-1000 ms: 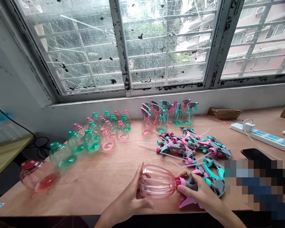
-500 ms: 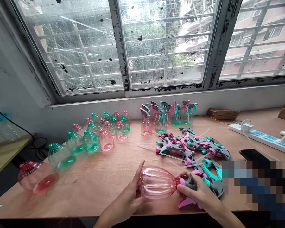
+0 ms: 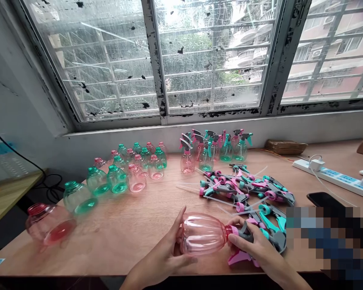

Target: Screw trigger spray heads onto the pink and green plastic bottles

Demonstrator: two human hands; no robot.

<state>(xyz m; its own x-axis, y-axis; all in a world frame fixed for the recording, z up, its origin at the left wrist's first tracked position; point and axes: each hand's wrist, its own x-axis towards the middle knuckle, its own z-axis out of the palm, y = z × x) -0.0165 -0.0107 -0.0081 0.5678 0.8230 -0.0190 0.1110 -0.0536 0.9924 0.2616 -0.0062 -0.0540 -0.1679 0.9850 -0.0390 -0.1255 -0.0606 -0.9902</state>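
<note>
A clear pink bottle [image 3: 203, 234] lies sideways in the air above the table's near edge, its neck pointing right. My left hand [image 3: 166, 249] cups its base, thumb underneath and fingers behind. At the neck, my right hand [image 3: 255, 243] grips a spray head [image 3: 245, 233] with a pink collar and grey body; the collar sits against the neck, but how far it is screwed on cannot be seen. A pink trigger [image 3: 240, 257] shows below my right fingers. Just beyond lies a heap of loose spray heads [image 3: 230, 187] in pink, teal and grey with clear tubes.
Several open pink and green bottles [image 3: 117, 179] stand at the left. Bottles with spray heads fitted [image 3: 206, 159] stand near the window wall. At the right are a power strip [image 3: 335, 177], a black phone [image 3: 323, 199] and a brown package [image 3: 286, 147].
The view has shifted slightly. My left thumb has slid a little to the right along the underside of the bottle; the right hand keeps its grip on the spray head.
</note>
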